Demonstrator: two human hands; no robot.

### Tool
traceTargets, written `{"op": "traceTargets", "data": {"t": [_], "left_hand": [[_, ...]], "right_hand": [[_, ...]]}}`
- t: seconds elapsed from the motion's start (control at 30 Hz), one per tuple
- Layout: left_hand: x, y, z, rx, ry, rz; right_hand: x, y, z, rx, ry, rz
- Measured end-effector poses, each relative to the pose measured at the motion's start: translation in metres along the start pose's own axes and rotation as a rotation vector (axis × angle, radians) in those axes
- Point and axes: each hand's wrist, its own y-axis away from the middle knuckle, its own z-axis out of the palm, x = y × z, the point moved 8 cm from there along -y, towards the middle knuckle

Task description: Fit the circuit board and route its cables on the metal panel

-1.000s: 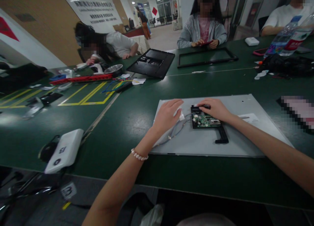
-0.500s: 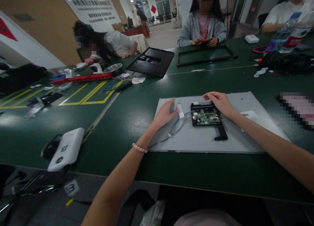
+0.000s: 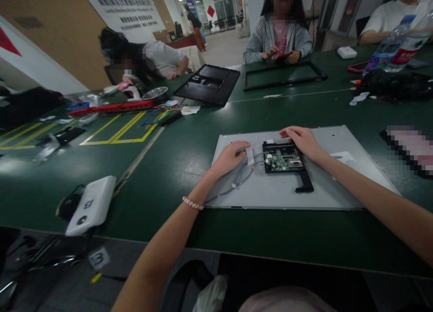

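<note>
A circuit board (image 3: 284,162) sits in a black bracket (image 3: 305,182) on a light grey panel (image 3: 250,197). My right hand (image 3: 302,142) is at the bracket's far right corner, its fingers bent around the edge; some fingertips are hidden. Left of the board, my left hand (image 3: 232,158) has its fingers over the upper end of a white tape strip (image 3: 250,156), thumb slightly apart from them. Grey cables (image 3: 241,179) run from the board's left side past the tape and under my left wrist.
Farther back lie a black frame (image 3: 286,82) and a black cover (image 3: 209,84). A white device (image 3: 93,206) stands at the left, a phone (image 3: 412,151) at the right. Bottles (image 3: 392,48) stand at the far right. Other people sit across the table (image 3: 182,154).
The fingers of my left hand have bent to the right, over the tape strip. My right hand, the bracket and the panel have stayed put.
</note>
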Motion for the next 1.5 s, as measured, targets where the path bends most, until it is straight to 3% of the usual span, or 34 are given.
{"op": "traceTargets", "data": {"t": [0.3, 0.73, 0.93, 1.23, 1.33, 1.5], "left_hand": [[-0.007, 0.0, 0.0, 0.033, 0.05, -0.055], [0.008, -0.001, -0.006, 0.116, 0.068, -0.031], [-0.006, -0.001, -0.002, 0.087, 0.127, -0.152], [-0.015, -0.001, -0.014, 0.208, 0.396, -0.293], [-0.014, 0.0, -0.013, 0.164, 0.531, -0.349], [-0.003, 0.002, -0.002, -0.055, 0.673, -0.367]], "right_hand": [[0.0, 0.001, 0.0, -0.001, 0.017, -0.003], [0.0, 0.0, -0.001, 0.001, 0.056, -0.033], [0.001, 0.0, -0.001, -0.004, 0.064, -0.04], [0.001, 0.0, -0.001, 0.003, 0.077, -0.041], [0.001, 0.0, -0.001, -0.006, 0.084, -0.046], [0.003, -0.002, -0.001, -0.022, 0.107, -0.052]]}}
